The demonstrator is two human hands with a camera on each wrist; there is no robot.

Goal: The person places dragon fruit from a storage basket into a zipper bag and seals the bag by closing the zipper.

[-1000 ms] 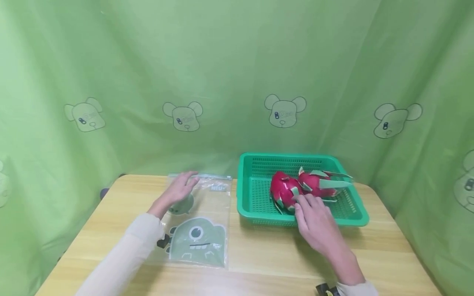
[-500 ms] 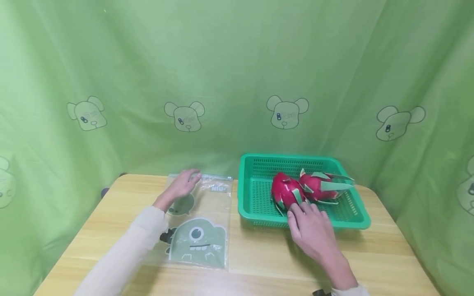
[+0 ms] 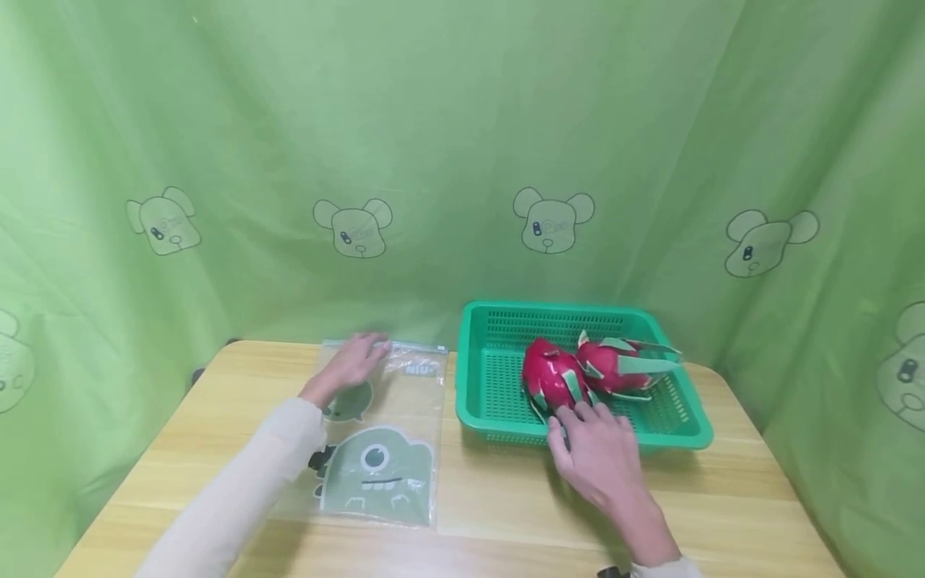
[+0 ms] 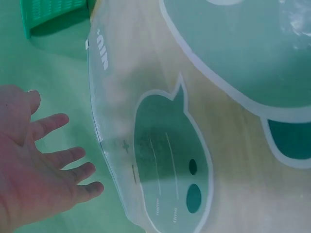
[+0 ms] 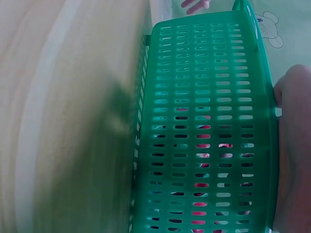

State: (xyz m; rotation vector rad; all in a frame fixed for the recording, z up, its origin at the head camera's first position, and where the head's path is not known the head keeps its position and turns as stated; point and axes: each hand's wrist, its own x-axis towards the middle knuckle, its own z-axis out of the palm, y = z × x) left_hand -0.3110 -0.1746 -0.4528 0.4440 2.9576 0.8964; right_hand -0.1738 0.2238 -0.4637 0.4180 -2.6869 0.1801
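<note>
Two red dragon fruits with green scales lie in a green slotted basket [image 3: 475,421]: the left dragon fruit [image 3: 552,377] and the right dragon fruit [image 3: 614,365]. My right hand [image 3: 596,453] is at the basket's front rim, fingers reaching over it beside the left fruit. In the right wrist view the basket wall hides most of those fingers. A clear zip bag [image 3: 412,409] with a green monster print lies flat on the table. Over its upper left part is my left hand [image 3: 352,368]; the left wrist view shows its fingers spread, holding nothing.
The wooden table [image 3: 499,514] carries the bag at left and the basket at right, with a strip of wood between them. A green curtain [image 3: 441,265] with bear-head prints hangs close behind the table and at both sides.
My right hand has drawn back slightly toward me and left, from the left fruit to the basket's front rim. The fruits and bag stay put, and the left hand has hardly moved.
</note>
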